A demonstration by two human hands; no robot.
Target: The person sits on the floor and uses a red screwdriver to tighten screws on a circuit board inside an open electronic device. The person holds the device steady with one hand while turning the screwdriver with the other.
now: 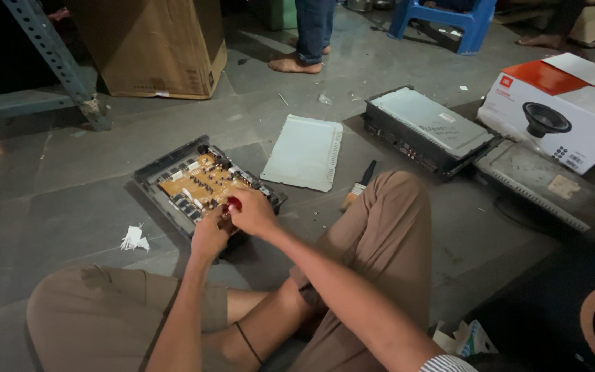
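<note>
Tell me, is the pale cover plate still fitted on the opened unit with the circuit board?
No, the pale cover plate lies flat on the floor beside the opened unit, whose board is exposed.

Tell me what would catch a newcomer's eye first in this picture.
Probably the opened amplifier on the floor at centre left, its orange circuit board bare. Both hands meet at its near edge, the right hand gripping a red-handled tool, the left hand beside it. A pale cover plate lies just right.
</note>
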